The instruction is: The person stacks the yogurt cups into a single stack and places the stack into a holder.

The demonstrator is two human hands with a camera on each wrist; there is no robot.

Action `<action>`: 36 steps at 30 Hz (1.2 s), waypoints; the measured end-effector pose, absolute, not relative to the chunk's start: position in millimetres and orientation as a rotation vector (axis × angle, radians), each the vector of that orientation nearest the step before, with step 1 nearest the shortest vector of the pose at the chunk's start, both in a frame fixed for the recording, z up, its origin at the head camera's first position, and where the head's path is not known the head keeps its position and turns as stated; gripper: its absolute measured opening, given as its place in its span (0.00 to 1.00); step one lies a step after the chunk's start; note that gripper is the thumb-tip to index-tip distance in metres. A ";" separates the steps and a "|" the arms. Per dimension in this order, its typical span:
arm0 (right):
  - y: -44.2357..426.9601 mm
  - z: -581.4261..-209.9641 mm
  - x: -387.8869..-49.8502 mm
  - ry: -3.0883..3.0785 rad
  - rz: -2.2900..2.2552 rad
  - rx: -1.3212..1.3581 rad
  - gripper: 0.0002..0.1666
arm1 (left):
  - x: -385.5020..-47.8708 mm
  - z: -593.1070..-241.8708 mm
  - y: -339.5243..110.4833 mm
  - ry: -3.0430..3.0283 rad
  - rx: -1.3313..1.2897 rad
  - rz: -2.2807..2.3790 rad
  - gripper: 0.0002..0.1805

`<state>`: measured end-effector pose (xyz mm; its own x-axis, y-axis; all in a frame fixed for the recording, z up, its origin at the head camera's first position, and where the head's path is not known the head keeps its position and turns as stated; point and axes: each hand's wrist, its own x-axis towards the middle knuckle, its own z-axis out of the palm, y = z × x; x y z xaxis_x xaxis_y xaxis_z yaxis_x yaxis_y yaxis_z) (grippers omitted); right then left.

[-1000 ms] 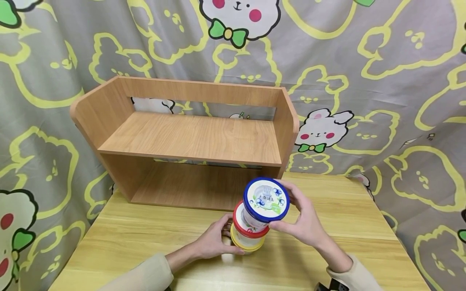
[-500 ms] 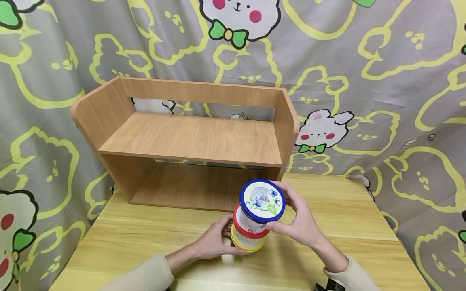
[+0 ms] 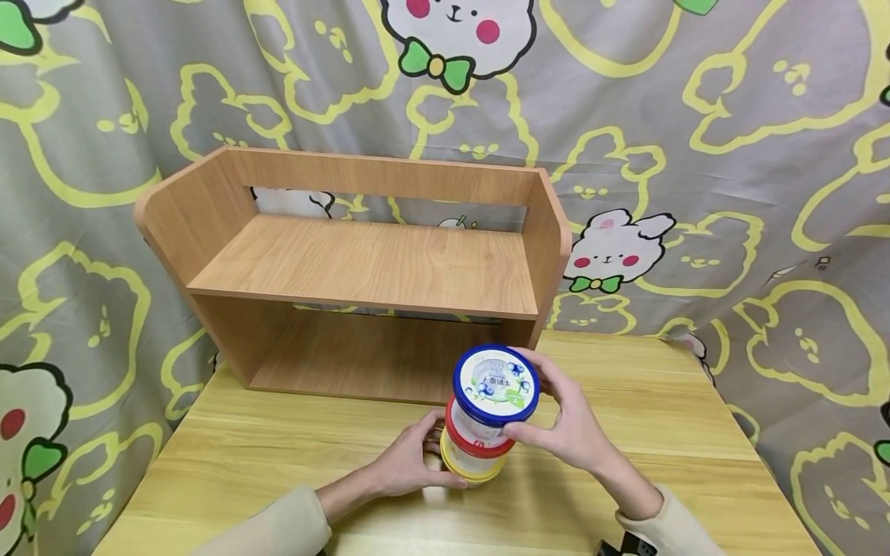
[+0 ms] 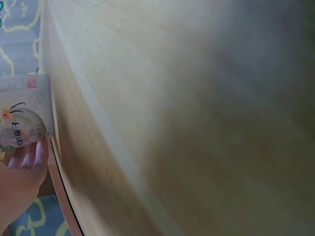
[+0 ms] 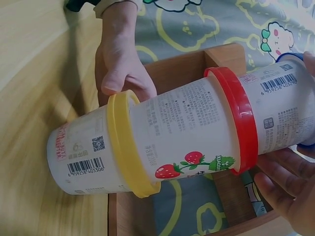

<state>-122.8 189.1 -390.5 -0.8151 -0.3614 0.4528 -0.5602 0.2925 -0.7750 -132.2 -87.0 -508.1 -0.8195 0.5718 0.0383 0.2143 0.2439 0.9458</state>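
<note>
Patterned curtain cloth [image 3: 751, 46] is hanging behind a wooden table [image 3: 647, 401], where a yellow-lidded tub [image 5: 86, 152] is standing upright as the base of a three-tub column. On it a red-lidded tub [image 5: 182, 128] is sitting, its base meeting the yellow lid, and above that a blue-lidded tub [image 3: 497, 385] is topping the column. Judging by this, the stacking is nearing its end: two levels are looking settled, and the third is apparently meeting the red lid, though whether its full weight is resting there I cannot tell. What is remaining, it seems, is any final lining-up and the letting go, since neither hand is standing free.

From the right, the right hand [image 3: 566, 421] is clasping the blue-lidded tub near its rim, thumb lying on the near side and fingers wrapping the far side. Lower, the left hand [image 3: 403, 463] is steadying the yellow-lidded tub from the left, thumb and fingers curving round it. Both forearms are reaching in from the near edge, pale sleeves [image 3: 278, 525] covering them short of the wrists. Behind the column, a two-level wooden shelf unit [image 3: 361, 262] is standing on the table.
</note>
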 end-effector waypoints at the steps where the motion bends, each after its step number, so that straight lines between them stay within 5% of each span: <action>1: 189.0 -390.8 -122.8 -2.366 1.541 0.860 0.53 | -132.2 -508.1 -86.9 2.206 0.727 1.598 0.47; 36: 187.9 -389.9 -124.2 -2.424 1.533 0.819 0.51 | -128.6 -504.5 -85.9 2.220 0.671 1.551 0.47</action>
